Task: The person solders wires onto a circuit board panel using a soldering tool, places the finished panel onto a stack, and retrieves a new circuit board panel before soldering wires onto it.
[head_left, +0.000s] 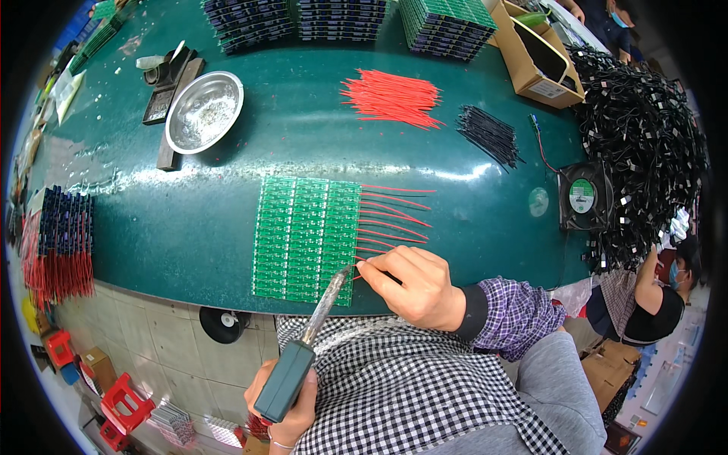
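Observation:
My left hand [298, 415] is closed round the dark green handle of a soldering iron [285, 381]. The iron slants up and to the right, its tip at the lower right edge of a green circuit board panel [305, 239]. At that same edge my right hand [417, 287] pinches a red wire [360, 259], its end close to the iron's tip. Several red wires [394, 218] stick out rightward from the panel's right edge, above my right hand. The panel lies flat on the green table [189, 227] near its front edge. My fingertips partly hide the lowest wires.
Beyond the panel lie piles of red wires [394, 98] and black wires [489, 135]. A metal bowl [205, 112] stands at the far left; a fan [584, 196] and heaped black cables [637, 129] are right. Stacked boards [345, 19] line the back; wired boards [59, 243] stand left.

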Tool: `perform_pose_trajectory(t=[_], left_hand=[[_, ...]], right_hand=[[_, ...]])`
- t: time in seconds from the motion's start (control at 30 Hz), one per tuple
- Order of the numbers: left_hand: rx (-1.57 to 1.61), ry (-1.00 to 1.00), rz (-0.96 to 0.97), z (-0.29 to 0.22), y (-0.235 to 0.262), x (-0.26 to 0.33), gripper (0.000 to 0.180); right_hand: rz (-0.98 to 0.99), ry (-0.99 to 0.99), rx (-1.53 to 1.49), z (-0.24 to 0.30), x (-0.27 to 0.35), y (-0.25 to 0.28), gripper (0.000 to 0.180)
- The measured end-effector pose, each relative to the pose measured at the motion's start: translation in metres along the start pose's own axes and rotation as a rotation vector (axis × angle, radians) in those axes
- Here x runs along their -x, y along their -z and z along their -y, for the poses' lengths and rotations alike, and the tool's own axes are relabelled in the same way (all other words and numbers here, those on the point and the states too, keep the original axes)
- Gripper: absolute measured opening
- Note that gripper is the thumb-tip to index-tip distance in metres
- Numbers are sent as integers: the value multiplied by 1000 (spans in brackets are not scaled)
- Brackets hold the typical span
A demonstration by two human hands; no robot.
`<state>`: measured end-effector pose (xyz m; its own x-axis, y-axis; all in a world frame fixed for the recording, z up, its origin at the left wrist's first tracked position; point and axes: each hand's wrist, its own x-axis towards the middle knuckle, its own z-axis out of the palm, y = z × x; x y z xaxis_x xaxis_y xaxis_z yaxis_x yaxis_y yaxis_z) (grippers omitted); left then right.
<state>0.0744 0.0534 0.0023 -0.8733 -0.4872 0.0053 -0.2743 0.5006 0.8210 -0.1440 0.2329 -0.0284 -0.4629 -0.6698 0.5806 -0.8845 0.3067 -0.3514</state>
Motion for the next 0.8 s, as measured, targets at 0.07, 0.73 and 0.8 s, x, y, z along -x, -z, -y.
perform_pose_trajectory(t=[0.07,0.73,0.8], left_hand=[[8,-6,-16,8,0,7,18],[16,-3,-103,4,-1,4,20],[4,-11,-99,5,-1,5,20]], right_hand=[[1,1,1,0,0,0,24],[89,-22,-122,6,8,6,38],[69,-18,-107,5,9,3,39]])
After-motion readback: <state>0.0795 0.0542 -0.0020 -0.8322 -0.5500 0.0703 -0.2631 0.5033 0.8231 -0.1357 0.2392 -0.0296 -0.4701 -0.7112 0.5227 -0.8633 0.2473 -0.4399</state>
